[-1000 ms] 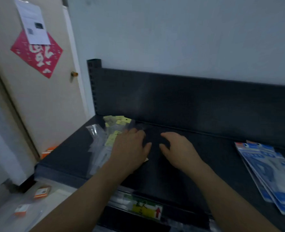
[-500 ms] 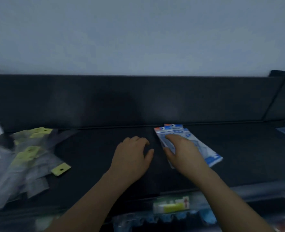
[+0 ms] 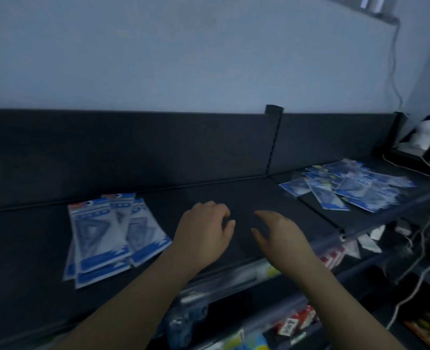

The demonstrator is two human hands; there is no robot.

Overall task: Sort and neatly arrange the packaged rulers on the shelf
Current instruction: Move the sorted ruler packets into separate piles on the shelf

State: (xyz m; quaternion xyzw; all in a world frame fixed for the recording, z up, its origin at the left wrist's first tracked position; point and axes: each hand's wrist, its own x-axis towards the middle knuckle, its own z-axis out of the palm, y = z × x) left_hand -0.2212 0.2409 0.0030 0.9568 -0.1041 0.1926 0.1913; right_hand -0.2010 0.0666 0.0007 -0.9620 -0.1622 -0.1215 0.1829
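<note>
Dark shelf point(image 3: 246, 195) runs beneath a pale wall in the head view. My left hand point(image 3: 204, 231) and right hand point(image 3: 282, 236) hover over its bare middle, fingers loosely curled, holding nothing. A small fanned stack of packaged rulers point(image 3: 103, 236) lies to the left; a jumbled heap of packets point(image 3: 347, 188) sits well apart on the right. I judge I'm between pickups: the next move calls for reaching right and gathering more.

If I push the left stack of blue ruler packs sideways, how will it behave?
The stack would probably fan out further: its packs already lie overlapped and skewed. Their plastic wrappers likely slide easily on the dark shelf. Being flat and thin, each seems light.
</note>
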